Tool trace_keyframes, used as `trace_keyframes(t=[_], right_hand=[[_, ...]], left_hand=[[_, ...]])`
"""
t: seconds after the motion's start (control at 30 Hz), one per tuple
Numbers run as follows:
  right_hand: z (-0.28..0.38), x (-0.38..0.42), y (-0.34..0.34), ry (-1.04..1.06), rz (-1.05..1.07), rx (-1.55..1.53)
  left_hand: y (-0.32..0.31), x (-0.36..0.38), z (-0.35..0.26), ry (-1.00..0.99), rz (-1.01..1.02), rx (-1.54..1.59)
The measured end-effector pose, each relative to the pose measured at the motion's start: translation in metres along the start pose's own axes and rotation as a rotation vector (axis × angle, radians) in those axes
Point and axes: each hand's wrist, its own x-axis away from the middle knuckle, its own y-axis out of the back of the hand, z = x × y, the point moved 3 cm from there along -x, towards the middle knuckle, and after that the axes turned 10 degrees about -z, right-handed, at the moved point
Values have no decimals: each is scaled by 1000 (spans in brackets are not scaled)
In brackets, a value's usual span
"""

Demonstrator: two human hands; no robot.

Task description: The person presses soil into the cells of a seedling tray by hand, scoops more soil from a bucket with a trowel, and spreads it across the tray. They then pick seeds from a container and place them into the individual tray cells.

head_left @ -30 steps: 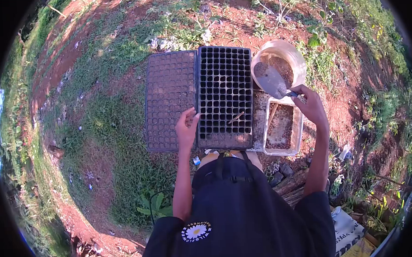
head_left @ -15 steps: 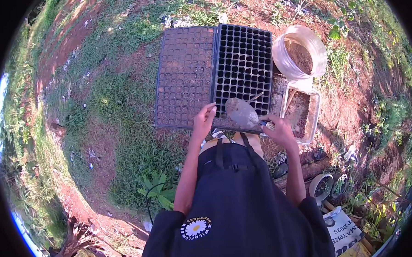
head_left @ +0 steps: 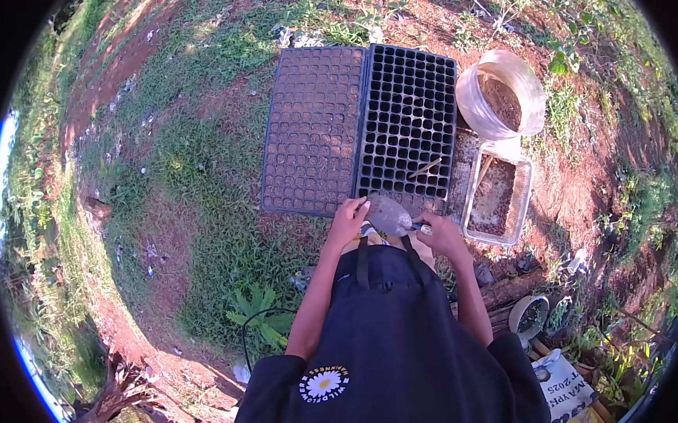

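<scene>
A trowel with a grey, soil-marked blade is held by its dark handle in my right hand. At the left edge of the blade, my left hand has its thumb and fingers drawn together; whether it grips the blade is hard to make out. Beyond the hands lie two seedling trays side by side: the left tray has soil-filled cells, and the right tray shows mostly dark, hollow cells. A small stick rests across the right tray's lower part.
Right of the trays stands a pale round tub with brown material inside. Below it is a clear rectangular container holding small reddish bits and a stick. A log, a round pot and a printed sack lie at lower right.
The trowel and both hands have moved down toward my body, and the blade has come close to my left hand. The whole ground view has shifted slightly.
</scene>
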Motion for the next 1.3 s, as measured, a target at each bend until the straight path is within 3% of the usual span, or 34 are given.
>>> trace_keyframes(t=[1.3], right_hand=[[-5,-5,-15,-2,47,0]], left_hand=[[-1,5,5,2,-20,-80]])
